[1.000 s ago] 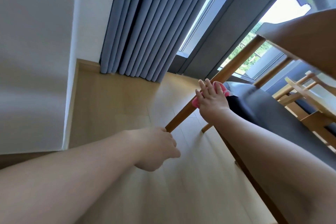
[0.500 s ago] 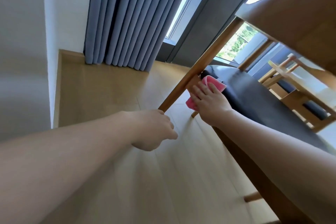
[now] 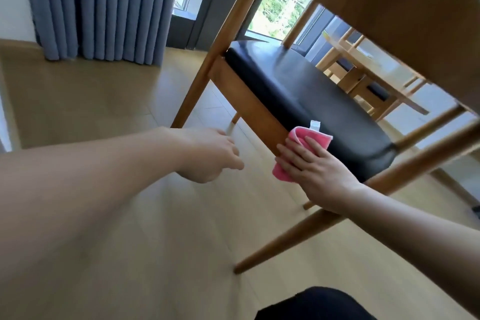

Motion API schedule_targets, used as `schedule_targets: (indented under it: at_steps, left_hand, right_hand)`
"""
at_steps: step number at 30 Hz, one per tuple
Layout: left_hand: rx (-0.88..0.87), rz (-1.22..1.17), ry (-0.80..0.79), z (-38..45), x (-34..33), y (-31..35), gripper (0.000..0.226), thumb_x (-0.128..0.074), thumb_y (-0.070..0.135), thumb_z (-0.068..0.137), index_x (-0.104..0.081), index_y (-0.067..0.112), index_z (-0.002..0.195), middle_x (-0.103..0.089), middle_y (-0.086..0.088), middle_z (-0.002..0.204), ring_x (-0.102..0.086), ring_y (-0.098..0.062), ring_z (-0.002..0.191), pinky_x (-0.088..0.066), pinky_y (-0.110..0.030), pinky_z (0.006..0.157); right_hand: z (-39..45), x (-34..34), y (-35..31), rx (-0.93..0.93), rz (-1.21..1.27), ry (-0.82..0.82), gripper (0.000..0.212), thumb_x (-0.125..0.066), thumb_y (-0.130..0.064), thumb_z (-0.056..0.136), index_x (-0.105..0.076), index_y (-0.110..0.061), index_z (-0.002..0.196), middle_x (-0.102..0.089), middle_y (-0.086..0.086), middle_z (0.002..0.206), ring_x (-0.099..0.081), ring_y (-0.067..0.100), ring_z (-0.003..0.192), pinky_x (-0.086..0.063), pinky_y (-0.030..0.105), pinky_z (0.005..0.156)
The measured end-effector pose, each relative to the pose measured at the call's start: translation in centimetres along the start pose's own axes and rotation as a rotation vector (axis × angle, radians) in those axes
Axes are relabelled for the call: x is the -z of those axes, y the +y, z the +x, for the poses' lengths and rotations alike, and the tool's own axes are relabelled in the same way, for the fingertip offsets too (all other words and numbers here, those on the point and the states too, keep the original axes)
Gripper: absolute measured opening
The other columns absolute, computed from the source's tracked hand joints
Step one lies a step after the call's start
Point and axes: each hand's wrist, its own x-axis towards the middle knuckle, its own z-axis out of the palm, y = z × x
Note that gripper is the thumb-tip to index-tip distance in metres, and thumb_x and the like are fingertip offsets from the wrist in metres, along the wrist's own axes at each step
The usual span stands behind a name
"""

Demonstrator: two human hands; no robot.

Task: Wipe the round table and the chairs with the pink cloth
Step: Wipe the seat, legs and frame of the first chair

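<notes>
A wooden chair with a black padded seat fills the middle and right of the head view, seen from low down. My right hand presses the folded pink cloth flat against the wooden side rail under the seat, fingers straight. A white label sticks up from the cloth. My left hand hovers over the floor near the chair's leg, fingers loosely curled, holding nothing. The chair's wooden backrest looms at the top right.
Blue-grey curtains hang at the back left beside a window. More wooden furniture stands behind the chair. The floor is light wood. A dark knee shows at the bottom.
My right hand slid the pink cloth from the chair's far leg down along the side rail toward me. My left hand let go of the leg. The view swung right.
</notes>
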Motion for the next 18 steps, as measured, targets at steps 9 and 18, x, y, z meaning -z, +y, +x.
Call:
schedule_targets:
  at_steps: [9,18]
  left_hand:
    - [-0.051,0.052,0.006,0.9,1.1,1.4,0.044,-0.040,0.026,0.100,-0.033,0.032,0.143,-0.048,0.006,0.140,-0.041,-0.016,0.129,-0.033,-0.033,0.112]
    - [-0.028,0.044,0.042,0.9,1.0,0.6,0.042,-0.043,0.029,0.100,-0.038,0.032,0.141,-0.049,0.007,0.139,-0.043,-0.014,0.130,-0.037,-0.033,0.110]
  right_hand:
    - [-8.3,-1.7,-1.2,-0.046,0.153,0.003,0.078,-0.083,-0.014,0.065,-0.056,-0.013,0.137,-0.047,0.012,0.147,-0.036,0.037,0.138,-0.010,0.052,0.112]
    - [-13.1,-0.2,0.7,0.059,0.152,-0.030,0.068,-0.087,-0.013,0.059,-0.067,-0.022,0.123,-0.063,0.005,0.130,-0.055,0.030,0.125,-0.033,0.057,0.104]
